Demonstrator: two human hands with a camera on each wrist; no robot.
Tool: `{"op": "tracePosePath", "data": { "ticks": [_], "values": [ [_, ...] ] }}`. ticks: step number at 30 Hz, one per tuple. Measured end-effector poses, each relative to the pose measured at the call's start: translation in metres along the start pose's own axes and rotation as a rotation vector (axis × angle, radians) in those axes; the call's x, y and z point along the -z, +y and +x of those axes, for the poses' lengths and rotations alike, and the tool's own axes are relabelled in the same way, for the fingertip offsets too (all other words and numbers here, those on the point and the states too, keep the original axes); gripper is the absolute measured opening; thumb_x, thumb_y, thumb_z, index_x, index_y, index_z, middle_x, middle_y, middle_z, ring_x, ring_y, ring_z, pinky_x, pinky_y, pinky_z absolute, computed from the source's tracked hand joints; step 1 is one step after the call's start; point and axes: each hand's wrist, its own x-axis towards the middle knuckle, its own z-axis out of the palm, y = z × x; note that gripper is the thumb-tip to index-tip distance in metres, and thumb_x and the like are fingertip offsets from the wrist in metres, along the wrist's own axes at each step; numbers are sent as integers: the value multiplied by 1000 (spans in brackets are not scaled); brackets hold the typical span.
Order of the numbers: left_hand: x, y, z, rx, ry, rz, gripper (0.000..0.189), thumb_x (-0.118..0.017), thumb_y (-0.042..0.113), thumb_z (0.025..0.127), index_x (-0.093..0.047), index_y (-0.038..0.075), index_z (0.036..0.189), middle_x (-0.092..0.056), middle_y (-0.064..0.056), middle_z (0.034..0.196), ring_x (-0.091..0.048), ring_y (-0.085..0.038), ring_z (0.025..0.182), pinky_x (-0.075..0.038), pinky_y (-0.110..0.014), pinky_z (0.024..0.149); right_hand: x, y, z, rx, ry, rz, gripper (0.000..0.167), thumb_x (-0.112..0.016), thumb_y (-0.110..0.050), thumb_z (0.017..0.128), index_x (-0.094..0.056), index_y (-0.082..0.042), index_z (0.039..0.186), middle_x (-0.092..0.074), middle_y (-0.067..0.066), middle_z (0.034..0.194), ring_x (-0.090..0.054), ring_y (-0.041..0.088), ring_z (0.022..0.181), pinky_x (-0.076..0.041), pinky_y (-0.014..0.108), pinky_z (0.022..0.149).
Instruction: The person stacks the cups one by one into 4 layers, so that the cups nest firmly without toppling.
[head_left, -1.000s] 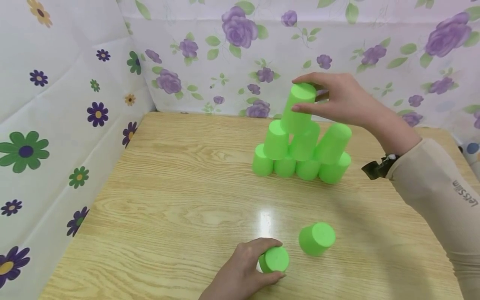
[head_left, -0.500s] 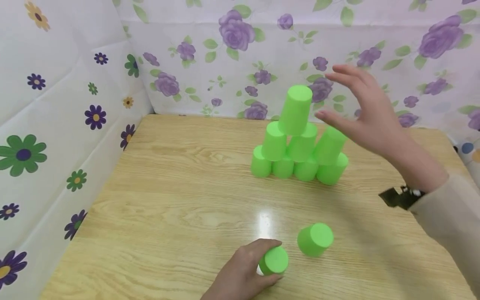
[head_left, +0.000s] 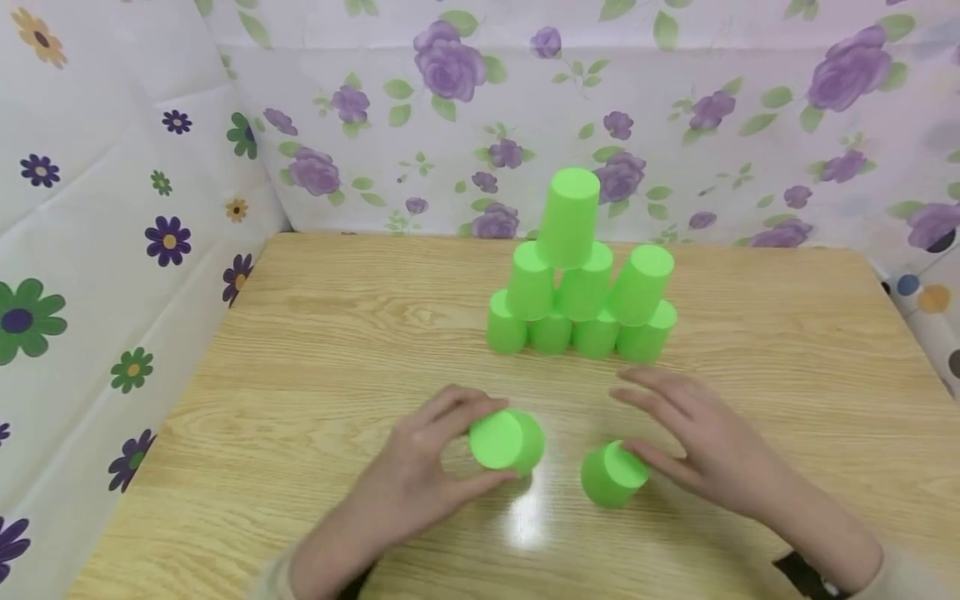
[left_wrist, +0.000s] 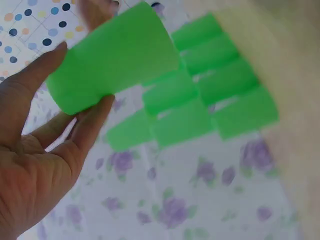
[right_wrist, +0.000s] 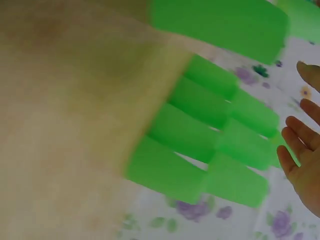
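My left hand (head_left: 416,467) grips a green cup (head_left: 497,439) between thumb and fingers, its flat base facing up toward the head camera. In the left wrist view this cup (left_wrist: 117,57) is tilted, with the stack behind it. My right hand (head_left: 708,442) has its fingers spread beside a second upside-down cup (head_left: 606,479), its thumb overlapping that cup's top edge in the head view. The right wrist view has the same hand (right_wrist: 305,135) with fingers apart. Farther back, upside-down green cups form a stepped stack: several below, three above, and a single top cup (head_left: 570,218).
The wooden table (head_left: 337,358) carries everything. A white cloth with purple flowers (head_left: 450,67) hangs behind the stack, and another flowered cloth (head_left: 82,275) lines the left side. The stack's middle-row cup at right (head_left: 642,283) leans slightly.
My right hand has let go of the top cup and come down to the lone front cup. My left hand has lifted its cup and moved it forward and left.
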Motion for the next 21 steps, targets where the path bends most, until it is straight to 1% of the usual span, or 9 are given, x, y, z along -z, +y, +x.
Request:
{"op": "tracePosePath", "data": {
  "ticks": [3, 4, 5, 7, 10, 11, 15, 18, 21],
  "values": [
    [26, -1, 11, -97, 49, 29, 62, -86, 13, 60, -61, 2, 116, -60, -6, 109, -61, -18, 98, -51, -25, 87, -12, -2, -21, -80, -108, 23, 55, -67, -38, 84, -51, -19, 133, -48, 2, 137, -47, 20, 122, -33, 28, 102],
    [33, 0, 16, -125, 68, 30, 63, -86, 11, 59, -61, 2, 116, -60, -7, 109, -61, -19, 98, -52, -25, 86, -14, -3, -26, -109, -132, 40, 57, -69, -36, 83, -50, -20, 134, -47, 0, 137, -46, 18, 122, -33, 28, 101],
    [39, 1, 20, -146, 84, 26, 64, -86, 9, 59, -60, 1, 117, -61, -8, 108, -61, -20, 97, -52, -24, 85, -15, -4, -31, -137, -149, 57, 58, -71, -35, 82, -49, -22, 134, -47, -1, 138, -46, 18, 123, -32, 25, 102],
    [49, 3, 30, -158, 105, 2, 65, -86, 8, 58, -60, 1, 117, -61, -9, 109, -61, -20, 97, -52, -23, 83, -16, -6, -39, -198, -183, 88, 61, -71, -36, 81, -46, -25, 136, -45, -3, 139, -45, 17, 124, -28, 18, 104],
    [59, 8, 53, -171, 130, -52, 62, -86, 7, 59, -60, -1, 115, -62, -10, 109, -61, -19, 98, -52, -21, 82, -16, -11, -47, -249, -236, 132, 63, -69, -38, 83, -43, -25, 139, -43, -5, 140, -44, 17, 125, -23, 11, 106],
    [62, 9, 62, -177, 135, -59, 60, -86, 8, 60, -60, -2, 114, -62, -11, 109, -60, -19, 99, -52, -21, 83, -16, -13, -48, -252, -245, 140, 63, -68, -38, 83, -42, -24, 139, -43, -5, 140, -44, 17, 125, -23, 10, 106],
    [65, 13, 103, -218, 154, -37, 55, -85, 13, 65, -60, -3, 112, -62, -10, 108, -59, -16, 97, -51, -22, 85, -17, -17, -46, -222, -263, 162, 59, -66, -31, 86, -41, -22, 139, -48, -9, 134, -50, 12, 119, -40, 19, 99],
    [61, 16, 131, -228, 141, -24, 55, -84, 18, 68, -60, -1, 114, -62, -8, 107, -58, -13, 96, -49, -22, 86, -16, -20, -40, -188, -268, 161, 54, -66, -28, 87, -43, -21, 136, -52, -12, 126, -55, 7, 110, -50, 28, 88],
    [55, 18, 153, -253, 114, -22, 55, -84, 23, 69, -61, 1, 115, -62, -5, 104, -56, -12, 95, -46, -22, 85, -15, -21, -35, -166, -270, 168, 50, -67, -26, 86, -47, -17, 132, -54, -11, 121, -57, 6, 103, -53, 28, 83]
  ]
}}
